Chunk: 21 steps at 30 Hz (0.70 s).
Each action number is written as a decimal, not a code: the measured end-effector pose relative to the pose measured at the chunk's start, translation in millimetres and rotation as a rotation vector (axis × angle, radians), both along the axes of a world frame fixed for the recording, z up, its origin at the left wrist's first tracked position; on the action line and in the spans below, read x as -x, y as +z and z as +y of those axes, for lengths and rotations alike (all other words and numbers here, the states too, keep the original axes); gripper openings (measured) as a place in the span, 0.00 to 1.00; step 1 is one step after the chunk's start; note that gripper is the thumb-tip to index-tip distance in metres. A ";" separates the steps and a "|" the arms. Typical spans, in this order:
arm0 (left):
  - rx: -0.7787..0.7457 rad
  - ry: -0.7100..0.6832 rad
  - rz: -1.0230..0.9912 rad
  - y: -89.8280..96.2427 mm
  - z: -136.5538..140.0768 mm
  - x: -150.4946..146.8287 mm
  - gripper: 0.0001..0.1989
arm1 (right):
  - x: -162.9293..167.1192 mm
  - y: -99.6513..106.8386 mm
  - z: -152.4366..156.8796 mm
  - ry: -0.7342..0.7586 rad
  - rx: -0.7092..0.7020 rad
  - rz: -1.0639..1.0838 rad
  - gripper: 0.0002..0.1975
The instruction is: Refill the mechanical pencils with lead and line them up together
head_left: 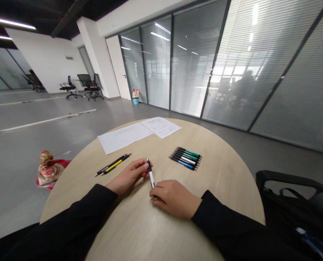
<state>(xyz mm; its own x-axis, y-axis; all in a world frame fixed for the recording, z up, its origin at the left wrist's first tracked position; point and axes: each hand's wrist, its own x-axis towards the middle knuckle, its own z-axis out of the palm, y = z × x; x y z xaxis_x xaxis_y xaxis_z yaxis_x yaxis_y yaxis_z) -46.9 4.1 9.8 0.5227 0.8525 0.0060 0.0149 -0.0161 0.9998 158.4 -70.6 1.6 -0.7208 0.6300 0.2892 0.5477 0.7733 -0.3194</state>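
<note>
Between my two hands is a white pen (151,177) with a black grip, its tip pointing away from me. My left hand (134,174) pinches it near the tip end. My right hand (175,198) is closed round its near end, hiding part of it. To the left lie a yellow-barrelled pen (113,166) and a dark pen (107,169), close together. A row of several pens (185,158) with green, white and blue barrels lies side by side to the right, tips towards the left.
Two printed sheets of paper (126,136) lie at the far side of the round wooden table (205,136). A black chair (286,181) stands close on the right. On the floor to the left is a bag-covered bin (51,170). Office chairs and glass partitions are farther back.
</note>
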 end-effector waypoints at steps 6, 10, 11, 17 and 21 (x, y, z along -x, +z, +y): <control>-0.005 -0.012 0.015 -1.5 1.8 1.6 0.12 | 0.4 0.0 0.1 -0.010 0.008 -0.009 0.04; 0.003 -0.009 0.008 -2.8 2.4 2.1 0.12 | 0.7 0.6 -0.3 -0.013 0.017 0.010 0.04; 0.005 -0.008 0.005 -3.0 2.5 2.1 0.11 | 0.9 0.8 -0.3 -0.014 0.019 0.011 0.04; -0.002 -0.037 0.013 -1.7 2.7 2.1 0.11 | 1.6 0.2 -0.2 -0.016 0.014 0.023 0.05; 0.001 -0.034 0.008 -2.2 2.8 2.4 0.11 | 0.8 -1.8 0.0 -0.013 0.006 0.021 0.05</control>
